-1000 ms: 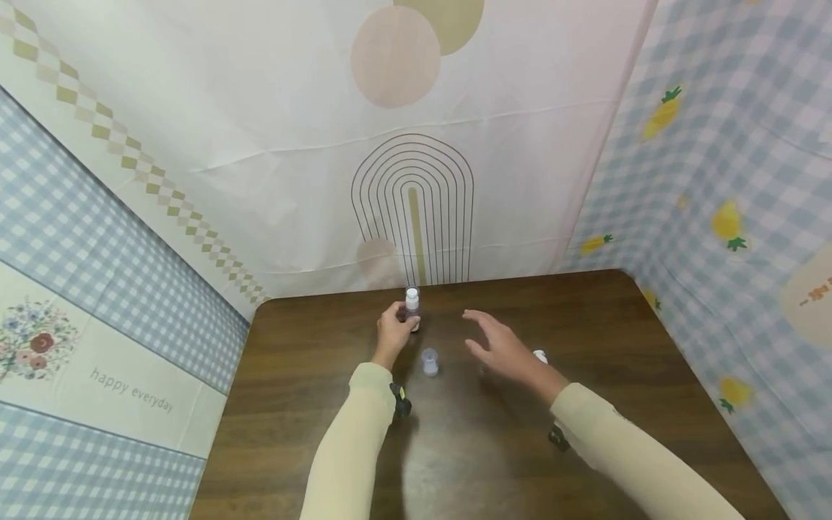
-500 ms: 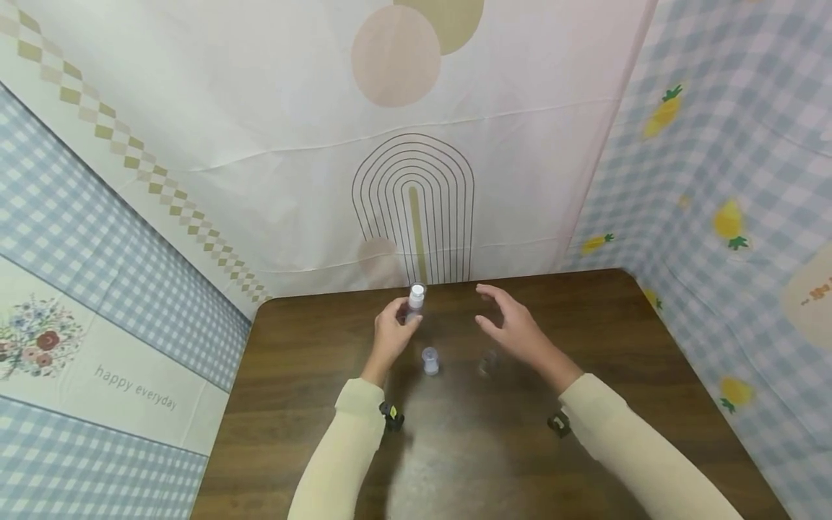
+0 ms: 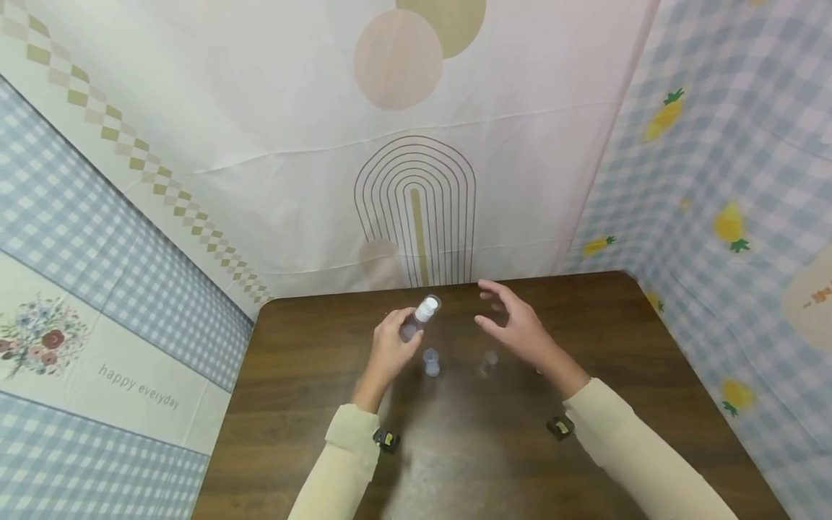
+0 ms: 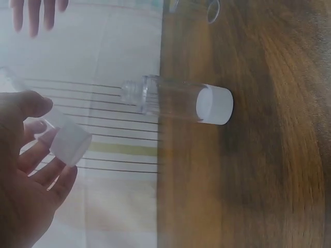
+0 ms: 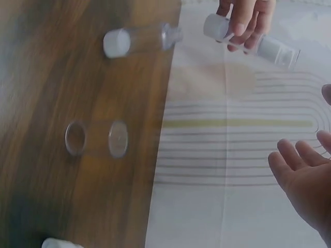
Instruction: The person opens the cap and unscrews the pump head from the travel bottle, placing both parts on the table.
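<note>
Above and beyond the open bottle, the left hand pinches the tilted white-topped bottle; right of the open bottle, the right hand spreads empty fingers. Probably a lift-and-hold step; next likely needs right fingers gripping the held top.

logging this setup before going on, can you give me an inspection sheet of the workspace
Surface: brown wood-grain table, with a light sheen near the front.
Job's things: white-topped bottle, tilted; second bottle, upright on the table, neck uncovered; clear cylinder, standing apart from it.
Clutter: white item, too cut off to identify.
Left hand: grips the white-topped bottle.
Right hand: raised, holding nothing.
Cables: nothing seen.
Surroundings: printed cloth behind, blue checked cloth at both sides.
</note>
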`<move>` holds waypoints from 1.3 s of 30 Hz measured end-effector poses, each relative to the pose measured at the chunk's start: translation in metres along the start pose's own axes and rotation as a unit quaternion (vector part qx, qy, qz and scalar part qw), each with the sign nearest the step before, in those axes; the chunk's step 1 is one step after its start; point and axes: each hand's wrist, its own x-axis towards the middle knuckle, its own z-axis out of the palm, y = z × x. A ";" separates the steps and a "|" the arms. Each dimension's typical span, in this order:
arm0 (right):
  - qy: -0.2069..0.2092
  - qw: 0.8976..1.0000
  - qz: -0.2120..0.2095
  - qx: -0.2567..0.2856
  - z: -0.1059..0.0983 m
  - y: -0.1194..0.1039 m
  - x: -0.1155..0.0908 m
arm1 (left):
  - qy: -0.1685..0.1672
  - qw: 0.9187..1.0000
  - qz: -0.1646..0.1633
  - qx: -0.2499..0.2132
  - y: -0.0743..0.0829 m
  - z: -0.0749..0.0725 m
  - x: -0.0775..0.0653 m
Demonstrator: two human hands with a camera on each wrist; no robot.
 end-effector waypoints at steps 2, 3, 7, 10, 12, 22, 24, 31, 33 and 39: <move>-0.004 1.000 0.001 0.024 0.002 -0.004 0.000 | -0.004 1.000 0.011 0.015 0.004 -0.002 -0.003; -0.007 0.999 0.002 0.036 0.004 -0.005 0.001 | -0.006 1.000 0.017 0.023 0.005 -0.003 -0.004; -0.016 0.996 0.015 0.083 0.011 -0.011 0.002 | -0.009 0.997 0.046 0.062 0.013 -0.008 -0.010; -0.027 0.994 0.026 0.107 0.016 -0.015 0.002 | -0.015 0.994 0.062 0.090 0.018 -0.011 -0.012; -0.038 0.992 0.031 0.120 0.019 -0.016 0.002 | -0.020 0.992 0.069 0.108 0.022 -0.011 -0.014; -0.054 0.986 0.021 0.156 0.034 -0.012 -0.001 | -0.044 0.980 0.101 0.164 0.037 -0.011 -0.019; -0.050 0.987 0.023 0.149 0.036 -0.011 -0.001 | -0.050 0.977 0.108 0.179 0.039 -0.011 -0.019; -0.044 0.994 0.034 0.091 0.039 -0.011 -0.004 | -0.063 0.972 0.109 0.200 0.044 -0.011 -0.022; -0.045 0.995 0.039 0.082 0.039 -0.012 -0.005 | -0.061 0.972 0.110 0.199 0.045 -0.011 -0.023; -0.055 0.995 0.054 0.066 0.036 -0.008 -0.009 | -0.070 0.974 0.114 0.183 0.048 -0.010 -0.026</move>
